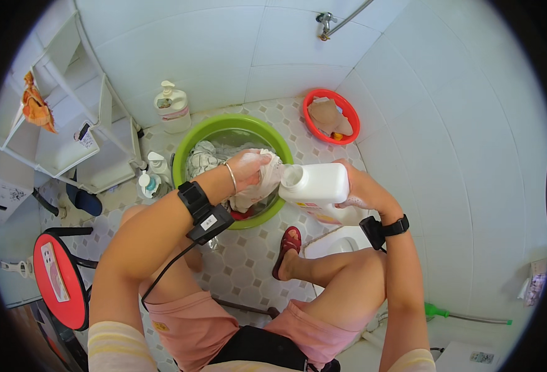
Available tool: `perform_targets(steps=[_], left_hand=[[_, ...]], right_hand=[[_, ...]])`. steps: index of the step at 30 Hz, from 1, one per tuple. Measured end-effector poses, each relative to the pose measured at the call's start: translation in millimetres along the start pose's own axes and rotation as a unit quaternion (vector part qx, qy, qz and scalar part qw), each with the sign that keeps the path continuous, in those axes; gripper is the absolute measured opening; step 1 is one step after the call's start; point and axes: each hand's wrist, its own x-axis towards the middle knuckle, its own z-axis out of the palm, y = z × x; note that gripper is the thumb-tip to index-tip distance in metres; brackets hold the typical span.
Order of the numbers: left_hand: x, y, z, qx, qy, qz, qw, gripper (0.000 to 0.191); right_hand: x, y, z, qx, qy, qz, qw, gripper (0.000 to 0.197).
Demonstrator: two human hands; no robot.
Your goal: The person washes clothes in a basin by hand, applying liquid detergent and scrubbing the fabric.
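Observation:
My left hand [249, 168] grips a bunched piece of light, wet cloth [267, 179] above a green plastic basin [231, 122]. Water and more garments, among them a white one with dark lines [204, 157], lie in the basin. My right hand [359, 188] is closed around a large white plastic jug [320, 179], tilted so that its uncapped mouth faces the cloth. Something clear seems to run from the mouth onto the cloth. Suds cling to both hands. The lower part of the jug is partly hidden by its own body and my hand.
A red basin [307, 118] with clothing stands by the wall corner. Pump bottles [173, 111] and a white shelf rack [92, 139] are at left. A red stool [64, 279] bears a phone-like object. A squat toilet [320, 244] lies at right, below a wall tap [325, 23].

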Motion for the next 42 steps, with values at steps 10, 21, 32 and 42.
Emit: perform_targets(steps=[10, 21, 32, 42], left_hand=[[4, 4, -32, 0.062, -0.002, 0.027, 0.998, 0.023], [-26, 2, -45, 0.329, 0.048, 0.037, 0.942, 0.020], [-33, 11, -62, 0.324, 0.099, 0.015, 0.941, 0.024], [-13, 14, -61, 0.290, 0.132, 0.000, 0.948, 0.023]], right_hand=[[0, 20, 0, -0.020, -0.032, 0.081, 0.996, 0.075], [0, 135, -16, 0.083, 0.120, 0.143, 0.979, 0.066], [-39, 265, 7, 0.223, 0.230, 0.414, 0.852, 0.062], [-74, 353, 61, 0.217, 0.319, 0.499, 0.776, 0.048]])
